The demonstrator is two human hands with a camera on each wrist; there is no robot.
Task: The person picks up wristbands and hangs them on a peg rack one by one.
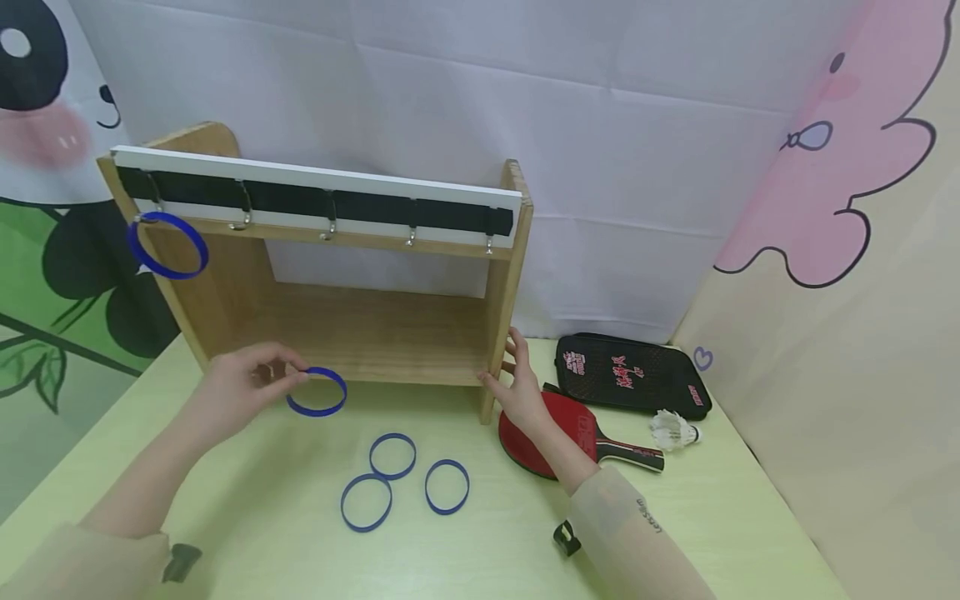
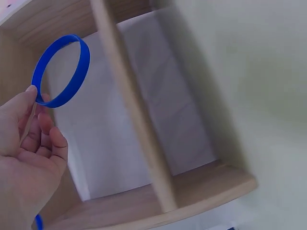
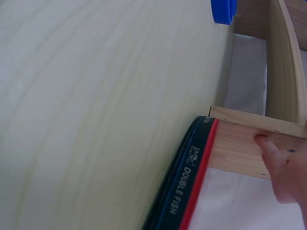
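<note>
My left hand [image 1: 243,387] pinches a blue ring [image 1: 317,412] between thumb and fingertips, in front of the shelf's lower board. In the left wrist view the ring [image 2: 85,60] stands up from the fingertips. My right hand [image 1: 521,396] rests on the right side panel [image 1: 510,300] of a wooden shelf, fingers spread; the right wrist view shows a digit [image 3: 268,151] against the panel's outer face. Along the shelf's top runs a black strip [image 1: 288,200] with several metal hooks. Another blue ring [image 1: 180,275] hangs at the leftmost hook.
Three blue rings, one of them a ring [image 1: 446,510] set apart, lie on the pale table [image 1: 300,533]. Right of the shelf are a red table tennis bat [image 1: 551,417], a black case [image 1: 637,375] and a shuttlecock [image 1: 673,431]. A white cloth [image 1: 600,167] hangs behind.
</note>
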